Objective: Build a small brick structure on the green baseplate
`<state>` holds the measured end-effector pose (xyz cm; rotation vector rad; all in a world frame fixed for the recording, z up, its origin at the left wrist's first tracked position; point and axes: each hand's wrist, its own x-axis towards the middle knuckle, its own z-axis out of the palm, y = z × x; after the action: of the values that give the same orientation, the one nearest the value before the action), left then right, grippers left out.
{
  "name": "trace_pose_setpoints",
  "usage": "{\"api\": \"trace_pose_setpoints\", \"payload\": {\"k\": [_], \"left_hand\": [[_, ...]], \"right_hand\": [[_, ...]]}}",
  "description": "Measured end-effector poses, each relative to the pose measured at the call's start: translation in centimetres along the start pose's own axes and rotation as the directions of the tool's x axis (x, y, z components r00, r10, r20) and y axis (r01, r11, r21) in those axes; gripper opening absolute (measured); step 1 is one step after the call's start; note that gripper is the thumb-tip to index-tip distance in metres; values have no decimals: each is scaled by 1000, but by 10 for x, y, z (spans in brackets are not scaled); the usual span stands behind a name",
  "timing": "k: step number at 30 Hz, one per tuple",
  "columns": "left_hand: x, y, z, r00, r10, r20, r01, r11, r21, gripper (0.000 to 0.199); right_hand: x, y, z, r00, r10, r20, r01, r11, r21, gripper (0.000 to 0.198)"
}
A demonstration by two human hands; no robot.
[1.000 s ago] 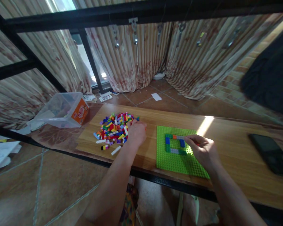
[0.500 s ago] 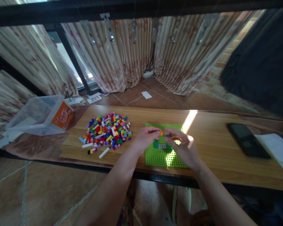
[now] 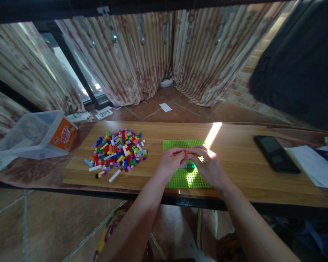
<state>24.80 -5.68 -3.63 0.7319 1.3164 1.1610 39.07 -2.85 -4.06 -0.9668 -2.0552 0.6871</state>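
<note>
Above the bright green studded baseplate (image 3: 177, 180), my left hand (image 3: 171, 162) pinches a small orange toy brick (image 3: 187, 153). My right hand (image 3: 207, 163) meets it from the other side, its thumb and fingertips closed on the same orange brick. Both sets of fingertips hide most of that brick. Beneath the hands, a darker green and grey piece (image 3: 190, 166) sits on the baseplate, partly covered by my fingers. Sunlight falls across the plate beside my right hand.
A heap of mixed coloured bricks (image 3: 120, 147) lies left on the wooden table (image 3: 153, 131). Past it stands a clear plastic bin (image 3: 24, 134) with an orange label. To the right are a black phone (image 3: 277, 153) and white papers (image 3: 311, 163).
My right hand has moved in to my left, and its fingertips now close on the orange brick. The whole view has shifted slightly.
</note>
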Motion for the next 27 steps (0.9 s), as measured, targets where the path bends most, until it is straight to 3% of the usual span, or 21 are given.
{"api": "trace_pose_setpoints", "payload": {"k": [2,5,8,12,17,27], "left_hand": [[3,-1,-7,996,78,-51,-66,977,204,14],[7,0,-22,970,229,-79,-163,858,487,16],[5,2,-30,950,308,-44,-214,752,623,17],[-1,3,-25,943,328,48,-268,669,693,19],[-3,-4,-14,939,309,153,-323,634,703,23],[-3,-8,-5,947,256,196,-316,612,725,30]], "right_hand": [[0,4,-5,1000,22,19,-21,999,-33,23],[-1,11,-13,995,100,24,-97,989,-109,23],[-4,17,-16,987,148,66,-133,974,-183,23],[-11,21,-12,981,147,124,-115,965,-235,19],[-15,22,-9,977,170,127,-132,956,-260,20],[-16,20,-9,970,218,105,-182,944,-277,24]]}}
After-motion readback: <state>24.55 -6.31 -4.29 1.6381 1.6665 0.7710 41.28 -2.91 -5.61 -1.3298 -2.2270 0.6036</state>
